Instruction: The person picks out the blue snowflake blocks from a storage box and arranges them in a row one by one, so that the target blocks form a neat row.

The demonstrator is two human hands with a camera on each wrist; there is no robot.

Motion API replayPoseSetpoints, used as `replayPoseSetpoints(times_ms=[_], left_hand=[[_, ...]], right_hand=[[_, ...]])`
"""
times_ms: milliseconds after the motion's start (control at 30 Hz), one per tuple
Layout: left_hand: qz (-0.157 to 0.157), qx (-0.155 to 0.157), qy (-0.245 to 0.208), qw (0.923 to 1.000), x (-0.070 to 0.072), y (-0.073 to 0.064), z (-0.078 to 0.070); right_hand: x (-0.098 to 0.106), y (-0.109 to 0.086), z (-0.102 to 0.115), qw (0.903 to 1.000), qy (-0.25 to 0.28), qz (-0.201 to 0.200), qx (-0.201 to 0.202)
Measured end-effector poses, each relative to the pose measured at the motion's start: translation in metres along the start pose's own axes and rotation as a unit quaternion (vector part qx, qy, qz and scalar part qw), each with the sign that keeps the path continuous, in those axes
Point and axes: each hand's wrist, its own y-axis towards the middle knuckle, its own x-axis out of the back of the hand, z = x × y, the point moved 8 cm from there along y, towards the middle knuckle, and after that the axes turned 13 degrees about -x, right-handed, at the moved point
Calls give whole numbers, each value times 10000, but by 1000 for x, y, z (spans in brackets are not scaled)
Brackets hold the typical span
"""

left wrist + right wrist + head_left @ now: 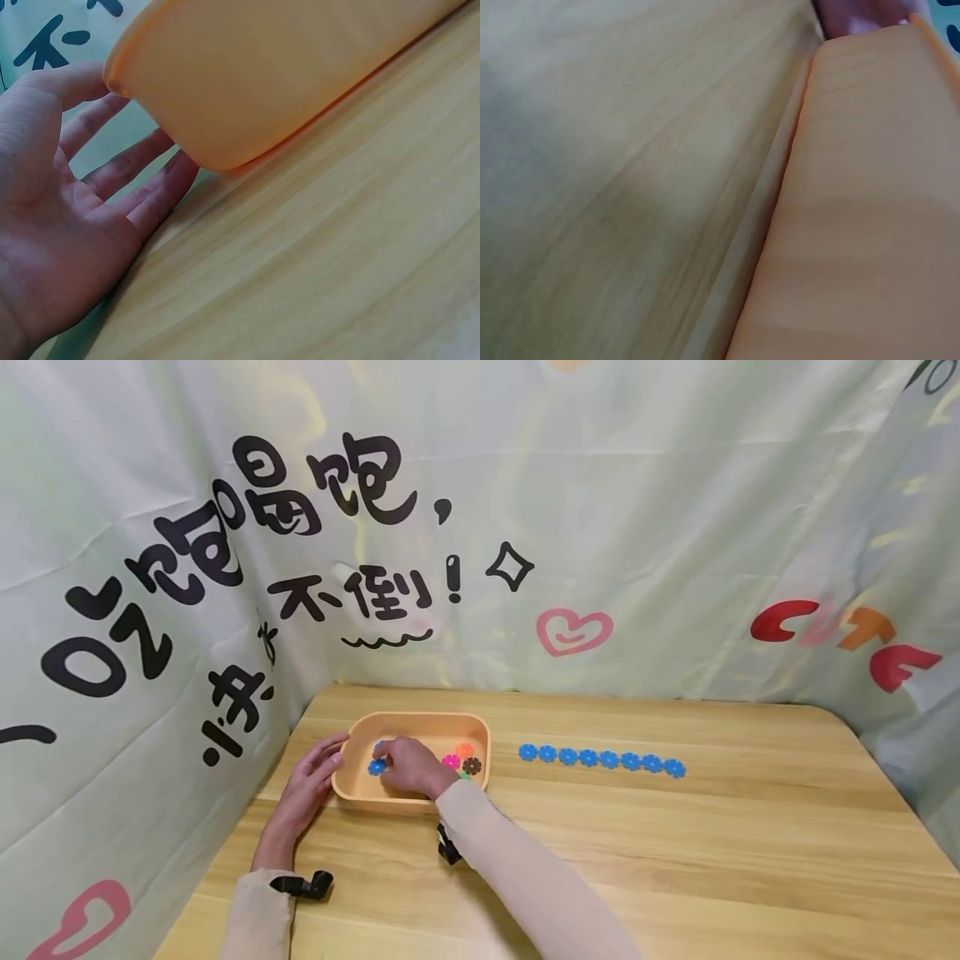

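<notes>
An orange plastic basin (411, 805) stands on the wooden table, holding several small notched plastic discs. My left hand (306, 785) rests against the basin's left end. In the left wrist view, the extended fingers of that hand (75, 195) touch the basin's end wall (247, 82). Inside the basin is my right hand (412, 767), its fingertips at the blue notched discs (377, 767) on the left side. Whether the fingers pinch a disc is too small to make out. The right wrist view shows mostly the basin's outer wall (862, 195), not the right hand's fingers.
A row of several blue notched discs (588, 758) lies to the basin's right. Pink (450, 762), orange (465, 750) and brown (472, 766) discs lie in the basin's right part. A printed cloth (645, 543) hangs behind the wooden table (712, 852).
</notes>
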Motion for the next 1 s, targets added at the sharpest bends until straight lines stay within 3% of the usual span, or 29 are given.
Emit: replayPoseSetpoints(times_ms=[167,500,833,1000], left_hand=[[2,23,44,10000,0,1,0],[-6,-17,69,10000,0,0,0],[-11,-128,-84,9999,-1,-1,-2],[-49,-154,-90,9998,0,-2,-4]], right_hand=[[0,0,4,9994,-339,15,-16],[-3,0,1,9992,-374,26,-163],[-3,-2,-3,9991,-30,158,-380],[2,-5,-4,9978,444,165,-455]])
